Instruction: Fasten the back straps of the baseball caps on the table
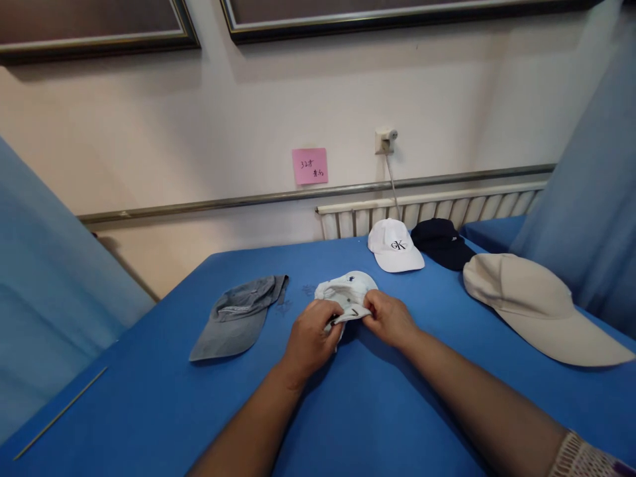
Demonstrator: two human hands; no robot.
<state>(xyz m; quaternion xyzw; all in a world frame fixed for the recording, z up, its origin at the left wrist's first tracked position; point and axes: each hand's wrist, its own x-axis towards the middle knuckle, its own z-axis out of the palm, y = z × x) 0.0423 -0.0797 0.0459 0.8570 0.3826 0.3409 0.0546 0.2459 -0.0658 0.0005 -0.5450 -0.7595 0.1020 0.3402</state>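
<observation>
Between my two hands is a pale, whitish cap (360,281) with a small dark emblem, its hollow inside turned partly toward me. The fingers of my left hand (313,334) are closed on its near left edge. On the right edge, my right hand (390,318) pinches the rim between thumb and fingers. Part of the cap is hidden behind my left hand. To the left lies a grey cap (238,318), its brim toward me.
A white cap (392,242) with black letters, a dark navy cap (440,242) and a large beige cap (527,298) lie on the blue-covered table (163,397) at right. A thin stick (62,414) rests at the left edge. Behind stand a radiator (362,217) and wall.
</observation>
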